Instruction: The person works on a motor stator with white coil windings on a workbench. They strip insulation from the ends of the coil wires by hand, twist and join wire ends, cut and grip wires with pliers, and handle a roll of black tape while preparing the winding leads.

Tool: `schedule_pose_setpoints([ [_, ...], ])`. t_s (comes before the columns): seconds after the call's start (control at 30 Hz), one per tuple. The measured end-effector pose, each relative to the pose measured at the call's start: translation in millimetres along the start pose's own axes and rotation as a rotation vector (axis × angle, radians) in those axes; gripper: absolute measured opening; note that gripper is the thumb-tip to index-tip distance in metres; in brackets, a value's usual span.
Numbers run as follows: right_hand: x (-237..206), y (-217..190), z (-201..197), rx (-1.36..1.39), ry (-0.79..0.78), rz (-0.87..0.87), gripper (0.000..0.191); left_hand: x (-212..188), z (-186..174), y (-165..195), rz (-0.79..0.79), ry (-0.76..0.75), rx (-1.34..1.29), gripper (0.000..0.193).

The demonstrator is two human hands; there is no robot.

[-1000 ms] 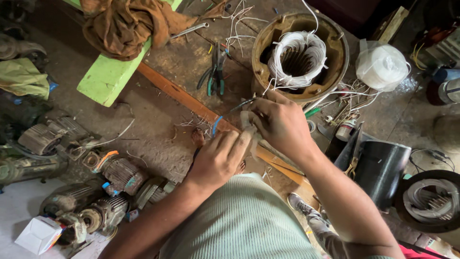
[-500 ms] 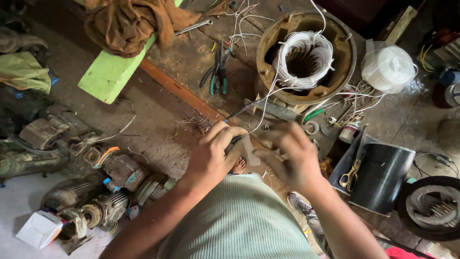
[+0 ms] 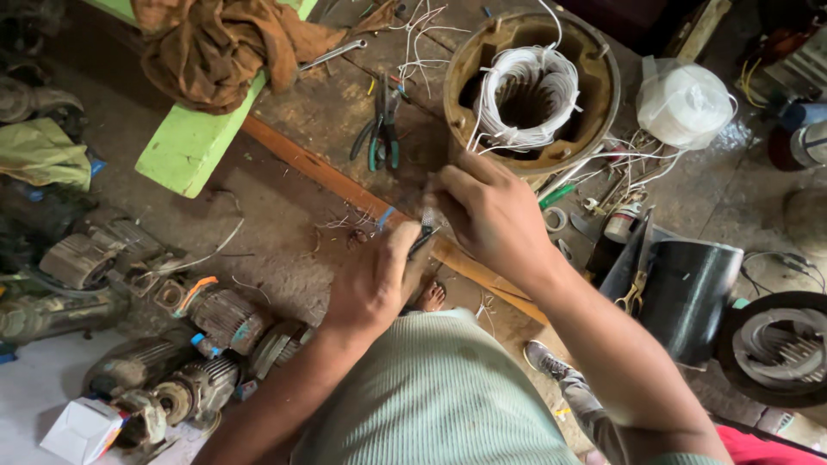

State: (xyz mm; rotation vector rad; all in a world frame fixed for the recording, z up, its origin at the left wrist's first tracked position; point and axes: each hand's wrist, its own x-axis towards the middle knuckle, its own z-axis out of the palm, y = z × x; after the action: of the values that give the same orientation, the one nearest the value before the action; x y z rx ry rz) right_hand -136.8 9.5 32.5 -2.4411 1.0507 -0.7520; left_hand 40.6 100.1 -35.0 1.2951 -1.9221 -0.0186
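I see both hands meeting at the centre of the frame, just below the motor stator point(image 3: 531, 90) that stands in the upper middle. The left hand point(image 3: 375, 280) has its fingers curled tight around a dark slim tool point(image 3: 421, 242), whose tip points up toward the other hand. The right hand point(image 3: 493, 215) has its fingers pressed together around the ends of thin white wires point(image 3: 428, 213); what lies inside that pinch is hidden from me.

The stator is a round, rusty brown housing with a thick ring of white winding wire point(image 3: 525, 95) packed inside. Loose white strands spill over its rim and trail down toward the hands.

Left of the stator, a pair of pliers point(image 3: 382, 129) with blue-green handles lies on the worn bench top point(image 3: 327, 103). A brown rag point(image 3: 220, 43) is heaped on a green plank point(image 3: 194, 142) in the upper left. A roll of white cord point(image 3: 685, 103) sits in the upper right, and old motors point(image 3: 207, 353) crowd the lower left.
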Motion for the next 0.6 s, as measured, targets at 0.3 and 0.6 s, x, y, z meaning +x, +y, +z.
schedule_pose_setpoints([
  [0.3, -39.6, -17.0, 6.3, 0.133, 0.313, 0.095, 0.014, 24.5, -15.7, 0.6, -0.404, -0.135, -0.481, 0.014],
  [0.6, -98.5, 24.3, 56.8, 0.388, -0.186, 0.346, 0.021, 38.2, -26.4, 7.8, -0.429, -0.198, -0.546, 0.018],
])
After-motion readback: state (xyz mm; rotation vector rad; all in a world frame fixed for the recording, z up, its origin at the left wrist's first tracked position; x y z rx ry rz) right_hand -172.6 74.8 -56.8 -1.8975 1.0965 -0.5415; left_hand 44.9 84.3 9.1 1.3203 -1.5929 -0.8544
